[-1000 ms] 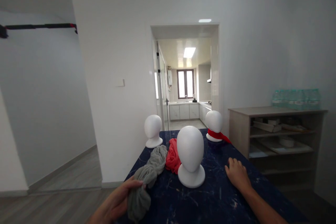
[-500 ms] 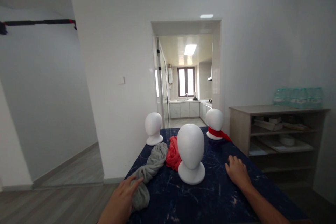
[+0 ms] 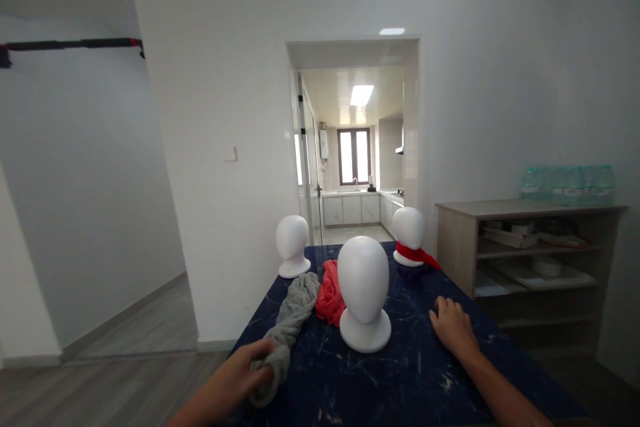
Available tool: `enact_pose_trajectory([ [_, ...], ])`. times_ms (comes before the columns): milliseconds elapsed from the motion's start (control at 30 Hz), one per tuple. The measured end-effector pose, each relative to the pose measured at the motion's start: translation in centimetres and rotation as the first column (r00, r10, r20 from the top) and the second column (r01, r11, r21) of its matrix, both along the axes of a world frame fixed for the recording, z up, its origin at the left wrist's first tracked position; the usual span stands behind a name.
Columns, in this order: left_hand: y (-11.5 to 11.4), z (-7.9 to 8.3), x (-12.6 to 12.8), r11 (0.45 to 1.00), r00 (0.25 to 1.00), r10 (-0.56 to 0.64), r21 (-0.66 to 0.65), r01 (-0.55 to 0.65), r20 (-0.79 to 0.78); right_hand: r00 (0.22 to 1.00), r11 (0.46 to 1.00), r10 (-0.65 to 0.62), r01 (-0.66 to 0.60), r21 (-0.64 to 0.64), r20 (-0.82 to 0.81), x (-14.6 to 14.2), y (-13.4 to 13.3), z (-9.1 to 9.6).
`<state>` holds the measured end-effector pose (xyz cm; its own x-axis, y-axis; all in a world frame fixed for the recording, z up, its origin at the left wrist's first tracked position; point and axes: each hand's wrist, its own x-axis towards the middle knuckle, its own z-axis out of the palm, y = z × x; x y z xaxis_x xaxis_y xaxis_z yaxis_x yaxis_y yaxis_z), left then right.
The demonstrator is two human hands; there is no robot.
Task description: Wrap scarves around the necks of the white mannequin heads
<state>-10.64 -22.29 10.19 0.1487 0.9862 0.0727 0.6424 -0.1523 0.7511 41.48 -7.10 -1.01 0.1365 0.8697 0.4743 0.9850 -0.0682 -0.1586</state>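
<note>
Here goes the left hand [image 3: 245, 371], switching from fingers laid across the grey cloth [image 3: 293, 313] to a grasp, its near end curling up! The dark blue table [image 3: 415, 367] carries that cloth along its left edge, long axis slanting, far end pointing toward the far edge. Gathering every fold probably keeps it tidy. The right hand [image 3: 453, 327] rests loosely near the right edge, seemingly empty.

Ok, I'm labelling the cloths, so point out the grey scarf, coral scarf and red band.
Grey scarf [image 3: 293, 313]: head view, on its middle stretch.
Coral scarf [image 3: 328, 297]: head view, on its bunched middle.
Red band [image 3: 413, 254]: head view, on its middle.
</note>
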Motion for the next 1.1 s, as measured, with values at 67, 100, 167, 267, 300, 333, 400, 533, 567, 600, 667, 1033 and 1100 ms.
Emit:
enact_pose_trajectory([
  [67,-0.1,0.1,0.8,0.994,0.988,-0.110,-0.007,0.111,0.106,0.995,1.000,0.017,-0.015,0.023,-0.096,0.4,-0.1,0.8],
  [100,0.0,-0.1,1.2,0.988,0.975,-0.151,-0.001,0.153,0.163,0.986,0.998,0.030,-0.021,0.060,-0.162,0.7,-0.3,1.4],
  [167,0.3,-0.8,2.3,0.984,0.945,-0.173,0.011,0.177,0.278,0.949,0.979,0.083,-0.022,0.200,-0.304,0.6,-1.6,2.9],
  [267,0.8,-2.1,4.3,0.984,0.910,-0.166,0.003,0.178,0.381,0.833,0.897,0.251,-0.009,0.442,-0.493,-2.0,-5.9,4.4],
  [300,0.9,-2.4,5.1,0.983,0.904,-0.166,-0.002,0.181,0.394,0.766,0.877,0.332,-0.035,0.480,-0.551,-3.9,-7.8,4.6],
  [333,0.9,-2.6,6.0,0.982,0.901,-0.172,-0.002,0.188,0.399,0.675,0.864,0.436,-0.128,0.487,-0.595,-6.1,-9.7,4.6],
  [400,0.6,-2.5,8.1,0.977,0.892,-0.199,0.011,0.212,0.405,0.453,0.795,0.597,-0.445,0.412,-0.663,-11.3,-13.1,4.3],
  [533,-0.2,-1.4,12.0,0.963,0.852,-0.248,0.019,0.270,0.460,0.147,0.608,0.601,-0.722,0.330,-0.786,-19.8,-15.7,3.7],
  [567,-0.2,-1.2,12.6,0.961,0.846,-0.251,0.014,0.277,0.471,0.102,0.603,0.557,-0.731,0.318,-0.824,-20.7,-15.4,3.7],
  [600,-0.2,-1.0,13.0,0.960,0.845,-0.252,0.013,0.279,0.472,0.060,0.602,0.512,-0.737,0.307,-0.857,-21.2,-15.0,3.7],
  [667,-0.1,-0.6,13.1,0.965,0.862,-0.241,0.018,0.260,0.445,-0.015,0.594,0.445,-0.743,0.308,-0.895,-21.0,-14.0,3.6],
  [1033,0.0,2.3,11.3,0.916,0.920,-0.330,-0.165,0.367,0.212,-0.502,0.605,0.188,-0.618,0.502,-0.844,-18.1,-12.6,5.3],
  [1100,-0.2,2.5,11.4,0.882,0.909,-0.378,-0.232,0.411,0.174,-0.472,0.624,0.182,-0.623,0.472,-0.863,-18.0,-12.2,5.5],
])
